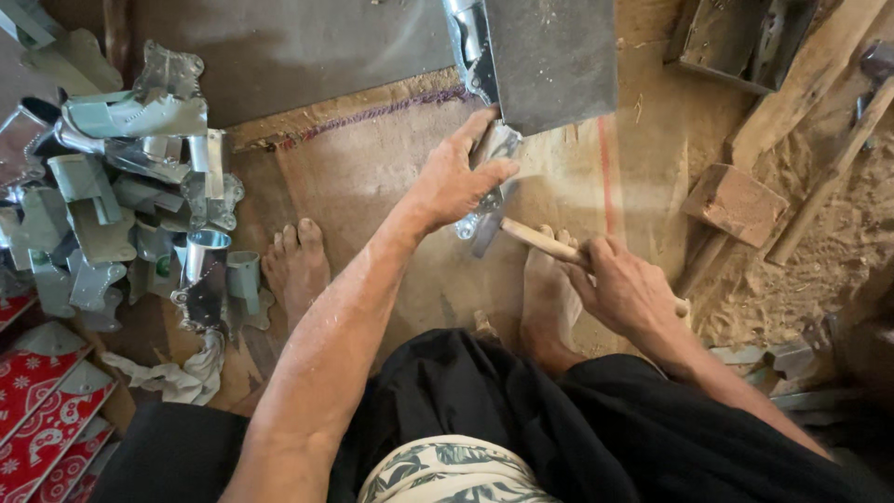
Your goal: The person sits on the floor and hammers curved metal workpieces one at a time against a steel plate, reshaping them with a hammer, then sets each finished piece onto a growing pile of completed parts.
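Hands (456, 182) on metal piece (489, 186), hammer (540, 242)

Red sheets (42, 410) printed with a white pattern lie stacked at the lower left corner, overlapping like flat packaging blanks with angled edges. They sit just below the heap of bent grey metal pieces (121, 186). No labels, signs or screens show anywhere else in view.
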### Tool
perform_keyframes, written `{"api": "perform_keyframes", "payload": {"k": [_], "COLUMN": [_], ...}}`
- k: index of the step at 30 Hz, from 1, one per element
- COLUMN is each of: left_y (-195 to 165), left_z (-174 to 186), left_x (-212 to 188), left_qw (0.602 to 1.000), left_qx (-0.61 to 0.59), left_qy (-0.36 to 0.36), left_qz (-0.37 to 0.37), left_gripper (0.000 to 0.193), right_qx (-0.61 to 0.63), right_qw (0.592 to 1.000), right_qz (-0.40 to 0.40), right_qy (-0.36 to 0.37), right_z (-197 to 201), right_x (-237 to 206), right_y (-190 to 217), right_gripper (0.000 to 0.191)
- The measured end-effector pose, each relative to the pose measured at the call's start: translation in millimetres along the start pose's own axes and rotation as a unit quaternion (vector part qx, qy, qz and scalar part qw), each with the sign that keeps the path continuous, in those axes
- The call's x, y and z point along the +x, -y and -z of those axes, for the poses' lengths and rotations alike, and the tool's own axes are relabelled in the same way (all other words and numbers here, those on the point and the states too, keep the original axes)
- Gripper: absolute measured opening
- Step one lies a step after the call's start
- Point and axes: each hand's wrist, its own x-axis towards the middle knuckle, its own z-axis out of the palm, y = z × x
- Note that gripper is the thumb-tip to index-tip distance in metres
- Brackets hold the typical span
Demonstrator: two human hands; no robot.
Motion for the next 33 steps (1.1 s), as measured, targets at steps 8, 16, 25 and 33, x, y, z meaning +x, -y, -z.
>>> {"api": "perform_keyframes", "payload": {"k": [8,16,25,33], "left_y": [9.5,14.2,16.4,9.6], "left_z": [5.5,8.3,9.1,10.2], "left_x": [9.3,12.8,13.7,12.1], "left_qw": [0.999,0.998,0.998,0.999], "left_qx": [-0.005,-0.012,0.008,0.015], "left_qy": [0.034,0.053,0.042,0.037], "left_qz": [0.014,0.037,0.049,0.014], "left_gripper": [0.077,0.086,0.084,0.073], "right_qx": [0.095,0.142,0.08,-0.039], "right_qw": [0.994,0.957,0.98,0.995], "right_qz": [0.044,0.165,0.107,0.034], "right_qy": [-0.011,-0.193,-0.149,-0.087], "right_z": [15.8,50.3,77.0,76.5], "right_x": [-11.9,-7.9,-0.7,2.1], "right_y": [-36.3,-16.5,18.0,21.5], "right_gripper": [0.033,0.033,0.03,0.033]}}
